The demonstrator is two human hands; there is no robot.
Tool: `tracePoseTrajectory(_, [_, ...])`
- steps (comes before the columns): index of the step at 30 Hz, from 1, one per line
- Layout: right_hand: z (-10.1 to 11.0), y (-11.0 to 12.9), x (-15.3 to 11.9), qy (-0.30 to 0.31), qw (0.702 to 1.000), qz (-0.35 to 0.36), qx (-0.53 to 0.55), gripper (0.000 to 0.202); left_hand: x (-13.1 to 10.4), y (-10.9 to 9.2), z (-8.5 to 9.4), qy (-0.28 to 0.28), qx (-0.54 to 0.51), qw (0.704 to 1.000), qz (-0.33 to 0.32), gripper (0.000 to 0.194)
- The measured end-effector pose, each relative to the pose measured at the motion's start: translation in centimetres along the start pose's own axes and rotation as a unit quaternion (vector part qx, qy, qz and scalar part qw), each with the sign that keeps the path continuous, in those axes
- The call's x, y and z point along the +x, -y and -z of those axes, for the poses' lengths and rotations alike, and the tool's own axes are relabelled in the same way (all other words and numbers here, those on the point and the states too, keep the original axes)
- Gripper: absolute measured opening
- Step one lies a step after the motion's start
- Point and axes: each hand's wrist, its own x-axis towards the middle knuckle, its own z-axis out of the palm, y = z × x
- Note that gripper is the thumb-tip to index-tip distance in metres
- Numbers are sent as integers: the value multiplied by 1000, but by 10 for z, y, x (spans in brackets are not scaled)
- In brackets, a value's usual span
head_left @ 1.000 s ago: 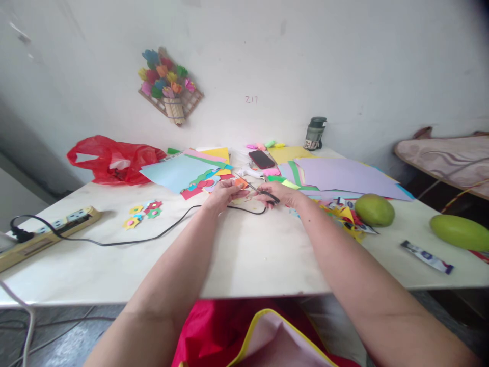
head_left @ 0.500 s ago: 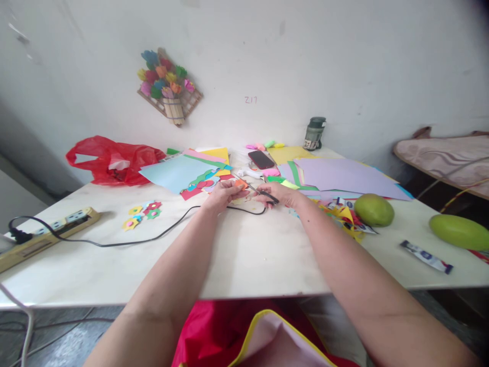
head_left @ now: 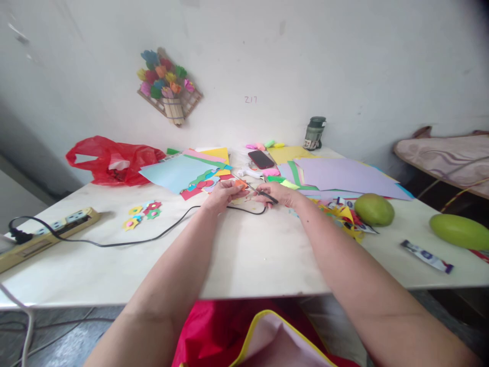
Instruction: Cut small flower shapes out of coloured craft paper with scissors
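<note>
Over the middle of the table, my left hand pinches a small orange piece of paper. My right hand is closed around the dark handles of a pair of scissors, whose blades point left and reach the orange piece. Just behind my left hand lie cut coloured paper scraps, red, green and blue. A black cord runs along the table and passes beneath my hands. To the left lie several small paper flowers in yellow, red and green.
A power strip sits at the left edge, near a red plastic bag. Behind my hands are a phone, a white glue gun and coloured sheets. Two green fruits, yellow scraps and a tube lie right.
Both hands stay in nearly the same place, with the scissors still at the orange paper. The fingers of my right hand have shifted slightly on the handles.
</note>
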Motion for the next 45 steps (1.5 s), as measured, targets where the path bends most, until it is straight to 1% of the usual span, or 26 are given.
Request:
tracePoseTrajectory(8, [0, 0, 0, -7, 1000, -11, 0, 40, -1, 0, -1, 1, -6, 1000, -4, 28])
tracePoseTrajectory(14, [0, -4, 2, -8, 1000, 0, 4, 41, 0, 1, 0, -1, -6, 1000, -4, 25])
tracePoseTrajectory(19, [0, -7, 3, -10, 1000, -5, 16, 40, 0, 1, 0, -2, -11, 1000, -4, 24])
tracePoseTrajectory(29, [-2, -1, -1, -30, 999, -21, 24, 37, 1, 2, 1, -2, -12, 1000, -2, 25])
tracePoseTrajectory(34, [-1, -1, -2, -22, 999, -15, 28, 35, 1, 2, 1, -2, -14, 1000, -3, 25])
tracePoseTrajectory(39, [-1, 0, -2, -30, 999, -13, 17, 37, 1, 2, 1, -7, -17, 1000, -3, 26])
tracePoseTrajectory(45, [-2, -2, 1, -22, 999, -9, 23, 38, 1, 2, 1, -1, -18, 1000, -3, 23])
